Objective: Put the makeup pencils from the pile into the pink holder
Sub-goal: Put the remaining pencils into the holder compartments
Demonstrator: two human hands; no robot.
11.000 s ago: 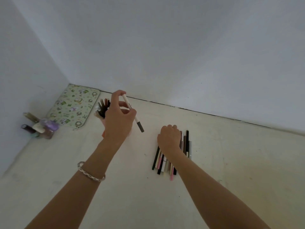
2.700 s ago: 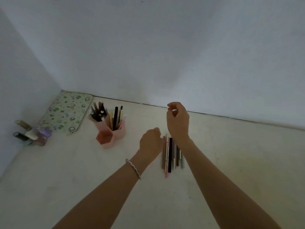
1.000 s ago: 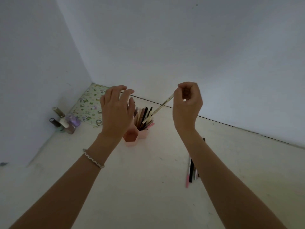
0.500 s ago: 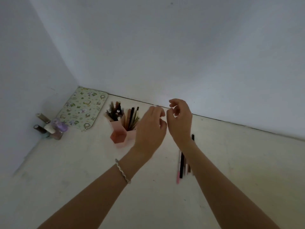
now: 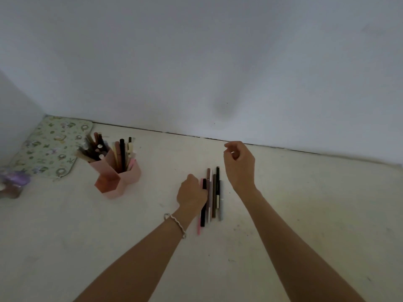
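Head view.

1. The pink holder point(image 5: 130, 177) stands upright on the pale surface point(image 5: 316, 203), left of centre. It is a cluster of hexagonal compartments. The rear compartments carry many makeup pencils point(image 5: 122, 152) standing on end, and these lean in several directions.
2. The pile of makeup pencils point(image 5: 214, 196) lies flat on the surface, well apart from the holder and to its right. The pencils lie side by side and touching, all pointing toward the wall point(image 5: 196, 62). A pink pencil point(image 5: 198, 228) forms the left edge of the pile and a grey one point(image 5: 221, 211) the right edge.
3. The left hand point(image 5: 192, 194) rests on the left edge of the pile, knuckles up and fingers curled downward. The fingertips are hidden, so I cannot tell whether it grips a pencil. A silver bracelet point(image 5: 175, 223) sits on that wrist.
4. The right hand point(image 5: 239, 165) hangs above the surface just right of the pile's far end. Its fingers are loosely curled, and nothing is visible in them.
5. A green patterned pouch point(image 5: 50, 147) lies in the far left corner behind the holder. Small bottles point(image 5: 15, 182) at the left edge are blurred.
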